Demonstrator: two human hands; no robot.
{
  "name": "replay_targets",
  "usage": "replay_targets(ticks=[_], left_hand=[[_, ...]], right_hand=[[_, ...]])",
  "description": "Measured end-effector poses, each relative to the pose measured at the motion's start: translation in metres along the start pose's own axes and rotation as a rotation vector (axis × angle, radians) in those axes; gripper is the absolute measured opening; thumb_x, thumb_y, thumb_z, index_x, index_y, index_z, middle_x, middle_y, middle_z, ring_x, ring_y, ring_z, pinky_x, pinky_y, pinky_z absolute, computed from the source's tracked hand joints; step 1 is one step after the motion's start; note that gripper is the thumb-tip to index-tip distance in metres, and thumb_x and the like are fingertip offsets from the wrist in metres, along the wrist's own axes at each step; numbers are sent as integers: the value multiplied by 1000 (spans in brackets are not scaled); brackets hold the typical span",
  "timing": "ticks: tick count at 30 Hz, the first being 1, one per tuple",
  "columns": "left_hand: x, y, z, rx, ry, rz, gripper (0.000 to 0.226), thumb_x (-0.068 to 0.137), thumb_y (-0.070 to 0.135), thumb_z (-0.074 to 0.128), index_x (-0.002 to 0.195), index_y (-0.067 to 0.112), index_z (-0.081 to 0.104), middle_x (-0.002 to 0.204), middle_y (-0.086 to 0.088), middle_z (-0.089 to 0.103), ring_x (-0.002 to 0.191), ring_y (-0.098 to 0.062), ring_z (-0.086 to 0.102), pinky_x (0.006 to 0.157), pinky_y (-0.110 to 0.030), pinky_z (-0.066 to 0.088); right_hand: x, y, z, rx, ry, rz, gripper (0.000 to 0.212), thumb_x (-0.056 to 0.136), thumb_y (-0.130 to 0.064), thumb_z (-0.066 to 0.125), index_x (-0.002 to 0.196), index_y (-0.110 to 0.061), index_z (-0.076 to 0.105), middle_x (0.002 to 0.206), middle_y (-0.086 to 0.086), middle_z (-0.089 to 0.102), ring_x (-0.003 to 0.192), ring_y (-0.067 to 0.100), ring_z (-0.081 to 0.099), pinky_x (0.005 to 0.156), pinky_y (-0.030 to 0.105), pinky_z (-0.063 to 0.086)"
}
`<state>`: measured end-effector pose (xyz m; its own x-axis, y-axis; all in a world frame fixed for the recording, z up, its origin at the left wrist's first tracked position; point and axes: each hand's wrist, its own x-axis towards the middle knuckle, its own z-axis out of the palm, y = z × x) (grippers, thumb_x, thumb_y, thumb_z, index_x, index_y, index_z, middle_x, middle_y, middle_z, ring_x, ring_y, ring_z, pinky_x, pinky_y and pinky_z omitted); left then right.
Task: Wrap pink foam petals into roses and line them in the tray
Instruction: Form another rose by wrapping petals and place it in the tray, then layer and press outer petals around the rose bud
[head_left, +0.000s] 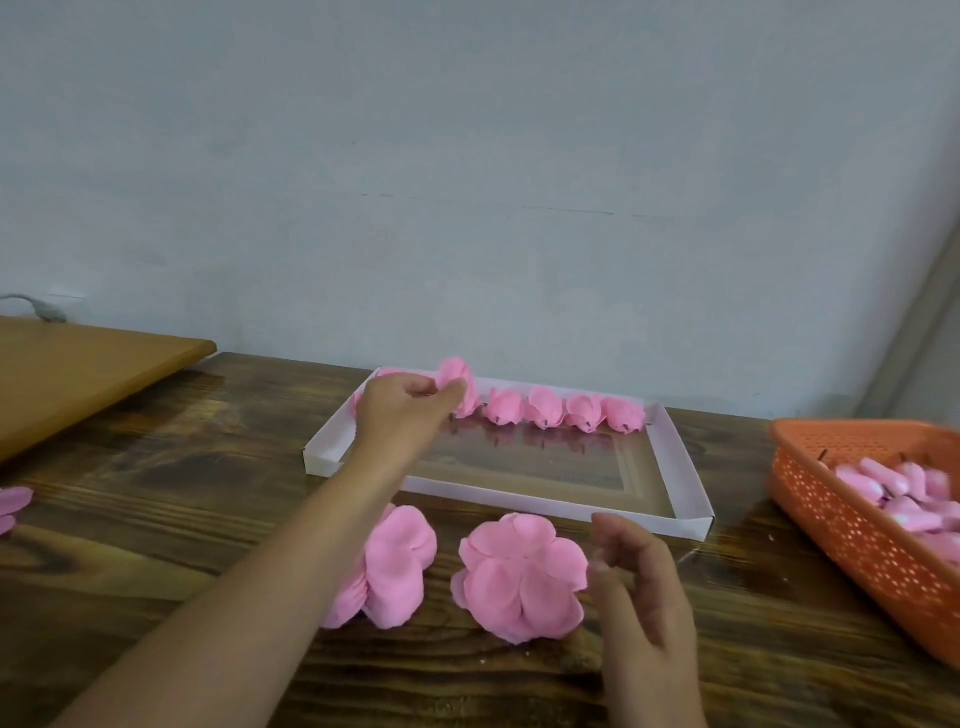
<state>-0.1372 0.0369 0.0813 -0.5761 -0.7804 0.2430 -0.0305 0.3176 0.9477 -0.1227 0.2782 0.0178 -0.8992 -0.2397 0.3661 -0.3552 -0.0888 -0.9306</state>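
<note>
On the dark wood tabletop (156, 519), against a pale blue-grey wall (467, 156), lies a shallow white tray (685, 467) with a glossy see-through floor. Along its far side stands a row of pink roses (566, 413), side by side and touching, with more pink partly hidden behind the left hand (400, 410). That hand reaches over the tray's left part and its grip pinches a rose (460, 384) between thumb and fingertips, at the left end of the row; whether the rose rests on the tray floor or is held just above it is hard to tell. The left forearm crosses the tray's near left corner and covers part of a petal stack (395, 561) lying just in front of the tray. Beside that stack, to the right, lies a flat petal flower (522, 574), spread open on the wood. The right hand (644, 587) hovers just right of it, fingers loosely curled and holding nothing, its fingertips near the flower's edge.

At the right edge sits an orange perforated basket (852, 525) holding pale pink pieces (904, 493), blurred in this view. At the far left edge, a few more pink petals (13, 506) lie on the wood, cut off by the frame. Behind them, a lighter brown board (78, 374) overlaps the tabletop's back left corner. No writing or labels can be read anywhere.
</note>
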Motion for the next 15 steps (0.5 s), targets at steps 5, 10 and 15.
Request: replay_targets(ticks=[5, 10, 15], left_hand=[[53, -27, 9, 380, -6, -53, 31, 81, 28, 71, 66, 1, 68, 59, -8, 56, 63, -27, 57, 63, -30, 42], [80, -50, 20, 696, -102, -174, 33, 90, 31, 64, 104, 2, 70, 96, -15, 69, 88, -30, 65, 75, -33, 50], [90, -55, 31, 949, -124, -22, 30, 82, 49, 51, 88, 21, 58, 95, -5, 59, 84, -23, 61, 74, -30, 50]], right_hand=[[0, 2, 0, -107, -10, -51, 62, 85, 6, 61, 96, -55, 61, 87, -11, 61, 82, 11, 62, 70, 33, 58], [0, 1, 1, -98, -20, -85, 50, 66, -12, 57, 94, -53, 61, 85, -10, 61, 71, 13, 61, 55, 17, 49], [2, 4, 4, -110, 11, -169, 51, 59, -7, 54, 88, -49, 62, 82, -8, 61, 63, 10, 58, 50, 15, 46]])
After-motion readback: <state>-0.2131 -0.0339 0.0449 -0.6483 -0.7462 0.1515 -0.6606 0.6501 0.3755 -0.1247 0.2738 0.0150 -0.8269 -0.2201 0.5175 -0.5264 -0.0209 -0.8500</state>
